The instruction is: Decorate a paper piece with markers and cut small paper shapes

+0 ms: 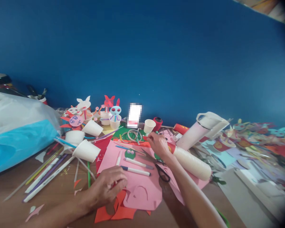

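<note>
My left hand is above the left edge of the pink paper, fingers curled, with a bit of red at its fingertips. My right hand reaches toward the back of the pink paper, its fingers pinched near a small red piece. Two white markers lie between the hands, near a green circle with a drawn face. Black-handled scissors rest beside my right forearm. Orange paper scraps lie under the pink sheet's front edge.
Paper cups and paper rabbit figures stand or lie at the back left. A long cup stack and a white jug are right of my right hand. A plastic bag fills the far left. Behind is a blue wall.
</note>
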### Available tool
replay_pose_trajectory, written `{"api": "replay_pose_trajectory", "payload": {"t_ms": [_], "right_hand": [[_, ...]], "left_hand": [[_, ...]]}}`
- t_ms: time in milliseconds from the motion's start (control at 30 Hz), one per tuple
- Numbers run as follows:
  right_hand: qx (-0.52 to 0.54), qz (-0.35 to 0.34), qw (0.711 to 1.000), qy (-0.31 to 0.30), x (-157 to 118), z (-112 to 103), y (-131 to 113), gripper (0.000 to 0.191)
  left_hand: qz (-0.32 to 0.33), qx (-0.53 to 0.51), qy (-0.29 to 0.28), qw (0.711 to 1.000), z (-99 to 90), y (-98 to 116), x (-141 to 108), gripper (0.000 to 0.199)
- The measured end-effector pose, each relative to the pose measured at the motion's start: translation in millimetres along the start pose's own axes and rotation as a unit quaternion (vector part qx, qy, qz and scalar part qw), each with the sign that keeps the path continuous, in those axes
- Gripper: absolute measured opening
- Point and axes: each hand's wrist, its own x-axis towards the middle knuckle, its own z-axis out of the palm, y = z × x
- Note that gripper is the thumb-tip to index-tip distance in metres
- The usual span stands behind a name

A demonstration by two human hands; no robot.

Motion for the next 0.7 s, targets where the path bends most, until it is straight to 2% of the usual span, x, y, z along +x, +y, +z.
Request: {"api": "replay_pose_trajectory", "payload": {"t_ms": [100,200,267,433,567,633,700], "right_hand": [[0.058,0.010,0.998,0.026,-12,-7,-10,0.010],[0.126,0.008,0.992,0.018,-36,-4,-34,0.013],[0.268,0.011,0.963,-0.026,-53,2,-52,0.010],[0.392,0.030,0.915,-0.094,-79,9,-81,0.005],[0.462,0.059,0.881,-0.084,-81,14,-88,0.006],[0.490,0.073,0.865,-0.084,-82,19,-91,0.007],[0.487,0.068,0.865,-0.104,-82,21,-90,0.009]], "left_hand": [[-0.085,-0.052,0.020,0.995,-0.2,-3,2,0.022],[-0.169,-0.116,0.033,0.978,1.3,-4,4,0.021],[-0.209,-0.171,0.049,0.962,2.9,-5,6,0.023],[-0.245,-0.248,0.100,0.932,7.5,-11,6,0.022],[-0.247,-0.302,0.148,0.909,7.5,-13,8,0.019],[-0.257,-0.329,0.145,0.897,6.4,-13,9,0.020],[-0.275,-0.339,0.122,0.891,5.3,-13,10,0.021]]}}
